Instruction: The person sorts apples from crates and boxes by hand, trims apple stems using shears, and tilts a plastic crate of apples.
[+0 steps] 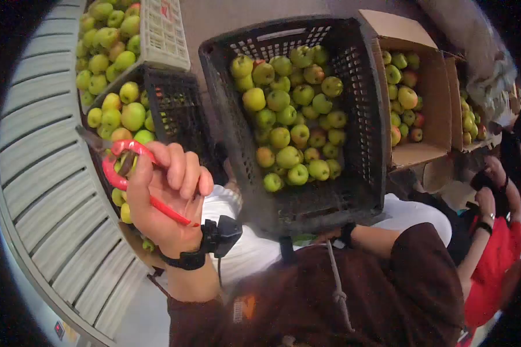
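My left hand is raised with its palm toward me, its fingers curled, holding red-handled clippers. The clippers' dark blades point up and left, above green apples. Most of my right hand is hidden at the near edge of a large black crate, and its fingers cannot be made out. Many green and reddish apples lie in that crate, which tilts toward my lap.
A slatted conveyor runs along the left. A white crate and a smaller black crate hold apples beside it. Cardboard boxes of apples stand at right. A co-worker's hands and red clothing show at far right.
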The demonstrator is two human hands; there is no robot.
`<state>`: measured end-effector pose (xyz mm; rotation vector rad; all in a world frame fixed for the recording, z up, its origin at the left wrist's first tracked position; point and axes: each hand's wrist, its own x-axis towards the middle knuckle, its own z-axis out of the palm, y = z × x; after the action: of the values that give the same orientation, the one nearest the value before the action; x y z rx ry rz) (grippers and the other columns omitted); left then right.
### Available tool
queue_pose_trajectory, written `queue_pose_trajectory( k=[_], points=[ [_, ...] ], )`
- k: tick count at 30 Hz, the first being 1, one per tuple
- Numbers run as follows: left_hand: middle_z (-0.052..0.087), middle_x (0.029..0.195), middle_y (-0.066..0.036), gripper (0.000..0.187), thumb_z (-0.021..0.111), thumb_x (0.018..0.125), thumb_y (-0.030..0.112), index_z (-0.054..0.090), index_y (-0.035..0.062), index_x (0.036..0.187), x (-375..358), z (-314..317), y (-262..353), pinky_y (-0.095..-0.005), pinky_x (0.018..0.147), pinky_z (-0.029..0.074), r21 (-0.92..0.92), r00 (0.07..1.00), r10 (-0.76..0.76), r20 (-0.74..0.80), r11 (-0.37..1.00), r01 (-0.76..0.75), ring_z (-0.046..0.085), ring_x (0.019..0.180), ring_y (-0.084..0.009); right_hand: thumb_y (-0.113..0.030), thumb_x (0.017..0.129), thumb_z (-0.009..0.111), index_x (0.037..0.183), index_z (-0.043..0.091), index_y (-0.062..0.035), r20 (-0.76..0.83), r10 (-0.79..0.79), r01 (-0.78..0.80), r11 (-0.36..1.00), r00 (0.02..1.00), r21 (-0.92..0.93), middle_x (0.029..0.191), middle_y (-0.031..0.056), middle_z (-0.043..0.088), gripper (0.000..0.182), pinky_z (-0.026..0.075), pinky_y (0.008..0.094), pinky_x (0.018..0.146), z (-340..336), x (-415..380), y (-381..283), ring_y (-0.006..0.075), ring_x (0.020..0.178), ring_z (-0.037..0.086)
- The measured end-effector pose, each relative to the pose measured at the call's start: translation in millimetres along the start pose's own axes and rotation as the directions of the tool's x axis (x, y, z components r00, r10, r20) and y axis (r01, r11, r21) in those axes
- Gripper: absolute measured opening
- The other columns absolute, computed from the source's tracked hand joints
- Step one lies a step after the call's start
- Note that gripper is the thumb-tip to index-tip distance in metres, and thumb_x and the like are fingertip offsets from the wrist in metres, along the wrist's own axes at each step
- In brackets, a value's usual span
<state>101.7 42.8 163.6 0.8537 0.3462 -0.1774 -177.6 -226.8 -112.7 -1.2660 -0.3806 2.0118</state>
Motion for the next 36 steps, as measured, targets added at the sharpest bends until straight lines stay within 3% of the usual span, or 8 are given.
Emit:
queue_pose_trajectory(
  k=[9,18,21,24,26,28,32,36],
  points=[
    [0.040,0.062,-0.001,0.023,0.043,0.089,0.026,0.047,0.0070,0.077,65,-2,4,-0.0291,0.053,0.038,0.047,0.991,-0.017,0.132,0.999,0.011,0.038,0.053,-0.0123,-0.039,0.085,0.050,0.117,0.052,-0.0016,-0.065,-0.063,0.069,0.993,0.996,0.092,0.114,0.0082,0.055,0.048,0.040,0.0344,0.086,5,50,-45,0.0193,0.101,0.050],
    [0.040,0.062,-0.002,0.021,0.048,0.085,0.025,0.044,0.0078,0.073,14,-11,11,-0.0321,0.059,0.039,-0.009,0.968,0.089,0.235,0.996,-0.089,0.041,0.056,-0.0142,-0.035,0.088,0.049,0.112,0.055,-0.0014,-0.139,-0.105,0.129,0.976,0.985,0.177,0.107,0.0071,0.060,0.041,0.042,0.0338,0.083,20,76,-61,0.0181,0.094,0.054],
    [0.040,0.059,-0.001,0.021,0.050,0.085,0.024,0.043,0.0096,0.070,6,-26,6,-0.0306,0.052,0.039,-0.018,0.977,0.109,0.185,0.994,-0.108,0.041,0.052,-0.0138,-0.036,0.087,0.049,0.107,0.057,0.0004,-0.451,0.041,-0.202,0.928,0.892,-0.314,0.101,0.0084,0.063,0.042,0.043,0.0349,0.078,33,2,-130,0.0195,0.088,0.056],
    [0.038,0.056,0.001,0.022,0.051,0.085,0.022,0.042,0.0117,0.068,7,-35,-5,-0.0310,0.047,0.038,0.046,0.978,0.077,0.192,0.995,-0.087,0.039,0.047,-0.0130,-0.036,0.085,0.051,0.100,0.057,0.0034,-0.397,-0.175,0.029,0.938,0.901,-0.346,0.090,0.0123,0.063,0.043,0.043,0.0366,0.074,25,11,-107,0.0217,0.084,0.057],
    [0.037,0.055,0.001,0.024,0.052,0.085,0.023,0.040,0.0127,0.067,11,-45,-16,-0.0308,0.044,0.036,0.082,0.972,0.026,0.232,0.996,-0.046,0.037,0.045,-0.0133,-0.031,0.084,0.051,0.099,0.057,0.0021,-0.536,-0.414,0.144,0.869,0.736,-0.473,0.084,0.0149,0.062,0.037,0.043,0.0377,0.072,40,-9,-130,0.0255,0.080,0.057],
    [0.036,0.055,0.001,0.026,0.052,0.085,0.024,0.039,0.0132,0.066,-10,-47,-35,-0.0304,0.043,0.035,0.114,0.966,-0.039,0.254,0.993,0.010,0.036,0.044,-0.0133,-0.027,0.078,0.052,0.082,0.055,0.0011,-0.654,-0.748,0.358,0.644,0.110,-0.676,0.073,0.0168,0.057,0.029,0.040,0.0412,0.061,54,-9,-140,0.0269,0.063,0.052],
    [0.036,0.055,0.000,0.028,0.050,0.086,0.029,0.039,0.0133,0.066,-65,-52,-88,-0.0300,0.042,0.035,0.236,0.940,-0.229,0.253,0.957,0.169,0.036,0.044,-0.0134,-0.025,0.081,0.054,0.096,0.056,0.0001,-0.848,-0.501,0.249,0.810,-0.173,-0.530,0.085,0.0156,0.060,0.029,0.045,0.0357,0.070,78,-43,-176,0.0275,0.079,0.058],
    [0.039,0.056,0.000,0.029,0.049,0.085,0.032,0.040,0.0141,0.065,-91,-62,-128,-0.0296,0.041,0.034,0.355,0.918,-0.355,0.178,0.893,0.276,0.039,0.046,-0.0138,-0.031,0.076,0.059,0.091,0.058,-0.0014,-0.793,-0.405,0.379,0.718,-0.455,-0.584,0.082,0.0175,0.060,0.034,0.045,0.0388,0.066,66,-58,-172,0.0297,0.076,0.059]
  ],
)
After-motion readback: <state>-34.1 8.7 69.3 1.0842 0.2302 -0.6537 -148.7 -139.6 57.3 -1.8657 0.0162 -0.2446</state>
